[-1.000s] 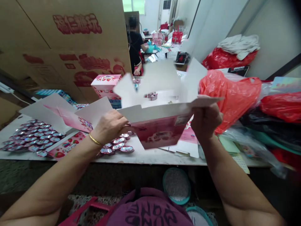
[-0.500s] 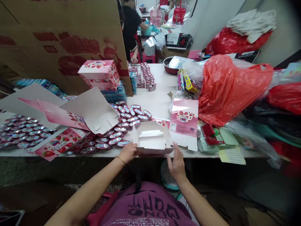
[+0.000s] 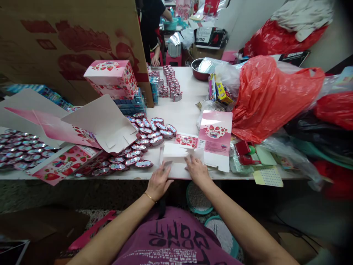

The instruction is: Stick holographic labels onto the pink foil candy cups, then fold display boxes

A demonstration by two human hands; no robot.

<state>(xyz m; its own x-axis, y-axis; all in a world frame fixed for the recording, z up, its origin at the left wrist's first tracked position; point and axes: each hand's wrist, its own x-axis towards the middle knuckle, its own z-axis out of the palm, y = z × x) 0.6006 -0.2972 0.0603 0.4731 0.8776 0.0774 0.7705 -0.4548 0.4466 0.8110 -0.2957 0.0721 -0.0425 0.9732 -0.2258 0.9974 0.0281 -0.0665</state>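
Observation:
A small carton (image 3: 178, 151) with its white inside showing lies at the table's front edge. My left hand (image 3: 159, 181) rests on its near left part, fingers spread and thumb apart. On the near right part lies my right hand (image 3: 197, 170), its fingers also spread. Just behind the carton is a strawberry-printed panel (image 3: 186, 141). A pink and white printed box (image 3: 216, 136) lies to the right of my right hand. Several shiny oval packs (image 3: 143, 163) stand close together left of the carton.
An open strawberry box (image 3: 68, 163) with raised flaps stands at the left, a closed box (image 3: 111, 79) behind it. Orange bags (image 3: 271, 97) cover the right side. A large cardboard sheet (image 3: 82, 44) rises behind. A person's hand (image 3: 156, 60) is at the far end.
Both hands have moved from the carton's sides onto its near part. The near wall that stood up now looks folded down or covered. The view has shifted slightly.

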